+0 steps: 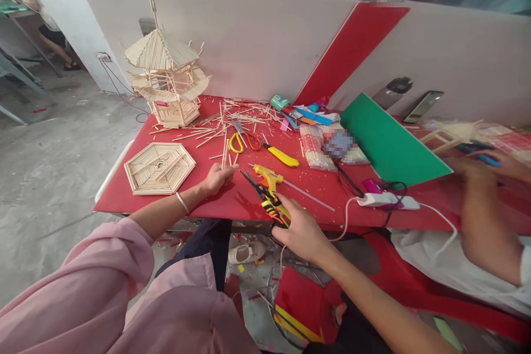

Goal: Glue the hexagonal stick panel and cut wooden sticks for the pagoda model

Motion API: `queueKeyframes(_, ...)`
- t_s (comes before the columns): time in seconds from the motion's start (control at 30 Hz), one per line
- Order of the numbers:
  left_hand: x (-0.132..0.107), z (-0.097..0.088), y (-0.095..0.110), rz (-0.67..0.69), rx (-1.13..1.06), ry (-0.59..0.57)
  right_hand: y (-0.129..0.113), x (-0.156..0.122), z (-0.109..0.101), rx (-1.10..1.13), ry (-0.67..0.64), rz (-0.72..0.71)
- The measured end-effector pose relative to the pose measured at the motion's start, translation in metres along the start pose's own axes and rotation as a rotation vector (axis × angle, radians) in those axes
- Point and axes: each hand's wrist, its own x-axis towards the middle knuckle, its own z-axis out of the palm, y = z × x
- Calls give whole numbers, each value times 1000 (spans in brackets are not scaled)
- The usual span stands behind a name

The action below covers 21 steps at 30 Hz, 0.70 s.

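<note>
My left hand (219, 178) is closed around a few thin wooden sticks (225, 155), which point up and away from me over the red table. In my right hand (299, 227) I grip pruning shears (260, 191) with black blades and yellow, black and orange handles. Their tips point toward the left hand, a short distance from it. Just behind the shears lies a yellow hot glue gun (269, 175) with a clear glue stick (309, 194) in its back. A hexagonal panel of sticks (161, 170) lies to the left of my left hand.
A stick-built pagoda (164, 80) stands at the back left. Loose sticks (249, 116), yellow-handled pliers (282, 156) and pliers with red and yellow grips (237, 138) lie mid-table. Bagged sticks (313, 146), a green board (394, 141) and a power strip (388, 201) are rightward. A co-worker's arm (477, 204) works beyond.
</note>
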Motion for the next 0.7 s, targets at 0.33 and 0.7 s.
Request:
queueKeyframes(0.33, 5, 7, -19, 15, 2, 234, -28, 24, 7, -327, 267, -182)
queueKeyframes(0.7, -2, 16, -15, 37, 115, 361, -44, 41, 9, -447, 235, -196)
